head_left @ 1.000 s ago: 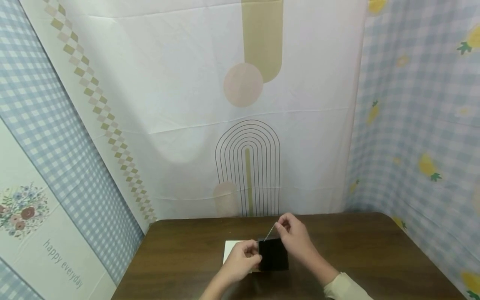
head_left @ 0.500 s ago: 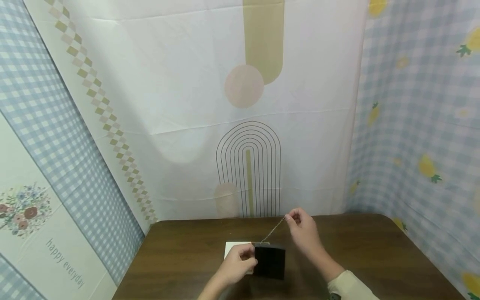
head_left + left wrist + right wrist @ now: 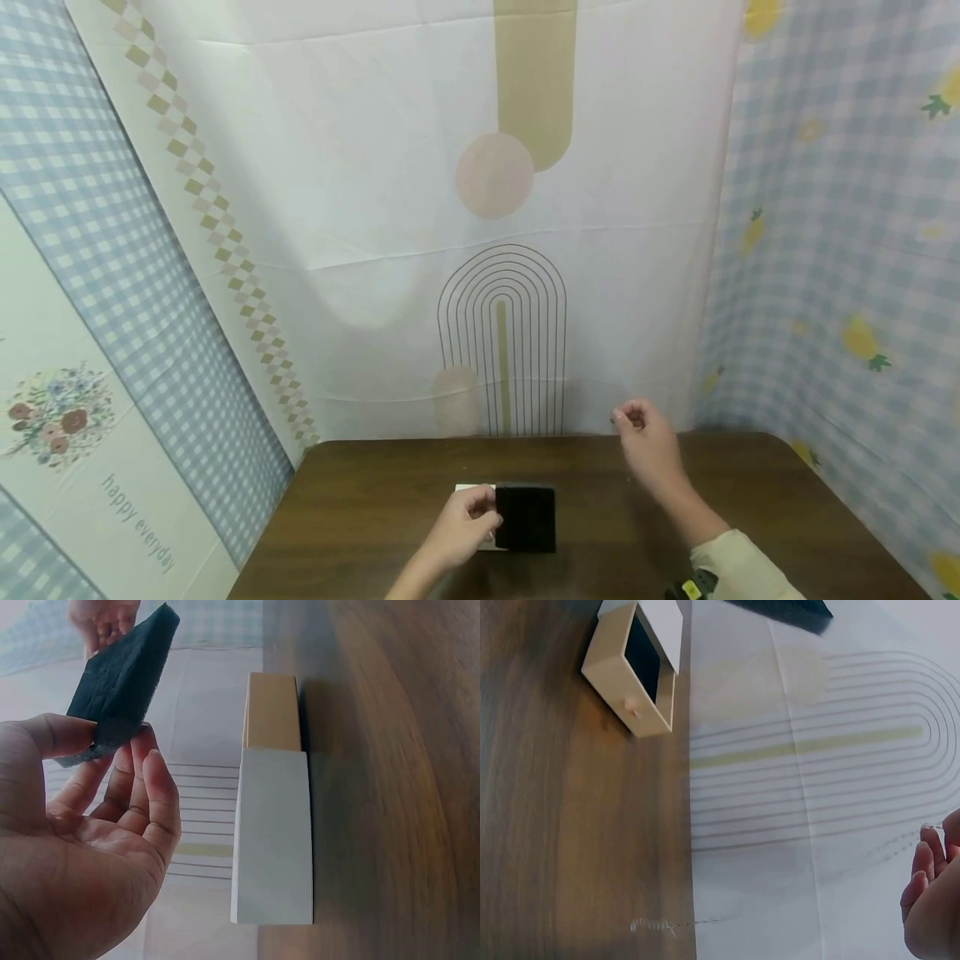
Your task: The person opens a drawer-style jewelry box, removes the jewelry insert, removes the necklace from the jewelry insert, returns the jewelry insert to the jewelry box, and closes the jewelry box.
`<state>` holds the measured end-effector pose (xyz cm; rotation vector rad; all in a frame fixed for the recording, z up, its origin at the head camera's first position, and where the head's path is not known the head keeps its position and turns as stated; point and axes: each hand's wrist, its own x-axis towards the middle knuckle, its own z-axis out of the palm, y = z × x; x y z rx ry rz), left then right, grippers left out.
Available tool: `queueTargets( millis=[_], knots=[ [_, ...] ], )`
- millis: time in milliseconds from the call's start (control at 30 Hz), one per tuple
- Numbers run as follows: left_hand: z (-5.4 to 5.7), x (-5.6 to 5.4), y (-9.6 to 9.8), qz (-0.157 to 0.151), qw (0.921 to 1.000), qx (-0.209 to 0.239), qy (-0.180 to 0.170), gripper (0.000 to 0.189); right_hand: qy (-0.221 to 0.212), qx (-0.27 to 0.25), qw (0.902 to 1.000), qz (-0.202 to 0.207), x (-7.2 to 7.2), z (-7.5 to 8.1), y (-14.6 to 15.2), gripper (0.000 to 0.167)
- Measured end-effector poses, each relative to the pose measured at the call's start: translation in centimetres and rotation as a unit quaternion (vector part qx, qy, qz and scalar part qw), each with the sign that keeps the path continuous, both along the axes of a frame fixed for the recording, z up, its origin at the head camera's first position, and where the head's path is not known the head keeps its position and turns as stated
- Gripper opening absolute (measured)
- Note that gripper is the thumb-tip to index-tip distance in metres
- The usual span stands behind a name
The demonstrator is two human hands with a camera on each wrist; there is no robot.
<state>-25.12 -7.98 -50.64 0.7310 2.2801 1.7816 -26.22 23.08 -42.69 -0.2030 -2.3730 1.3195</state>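
A pale printed cloth (image 3: 360,167) hung behind the brown wood-grain table (image 3: 360,517) where you worked. The thin chain (image 3: 664,925), fine and glinting, dangled from your right hand (image 3: 651,442), whose thumb and finger pinched its upper end; I could not tell whether its lower end touched the wood. Well apart from it, the dark pad (image 3: 124,682), a flat, squarish slab with a fuzzy edge, was held up between the thumb and fingers of your left hand (image 3: 465,525). You seemed to be at the step of parting chain from pad, and the next move called for a steady pinch that kept the strand untangled. Beyond the pad, a cream drawer (image 3: 611,694) with a dark inside stood partway out of its white case (image 3: 274,836); both looked like smooth, straight-edged card. Farther right hung a soft blue-checked cloth (image 3: 795,183).
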Motion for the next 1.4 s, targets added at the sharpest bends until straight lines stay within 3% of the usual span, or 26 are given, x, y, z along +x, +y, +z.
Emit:
queueTargets(
  millis=[367,633,1067,1400],
  knots=[
    [0.3,-0.9,-1.9,0.028,0.9990,0.025,-0.025,0.008,0.039,0.021,0.9986,-0.029,0.1,0.4,1.8,0.017],
    [-0.1,-1.3,-2.9,0.057,0.9970,0.036,-0.038,0.009,0.036,0.036,0.9977,-0.046,0.6,-0.1,2.8,0.016],
    [0.4,-1.4,-3.5,0.053,0.9939,0.066,-0.071,0.015,0.015,0.054,0.9963,-0.066,1.7,-1.2,5.5,0.023],
    [-0.5,-1.3,-3.4,0.047,0.9940,0.068,-0.072,0.022,-0.008,0.077,0.9949,-0.065,1.7,-2.4,6.6,0.026]
  ],
)
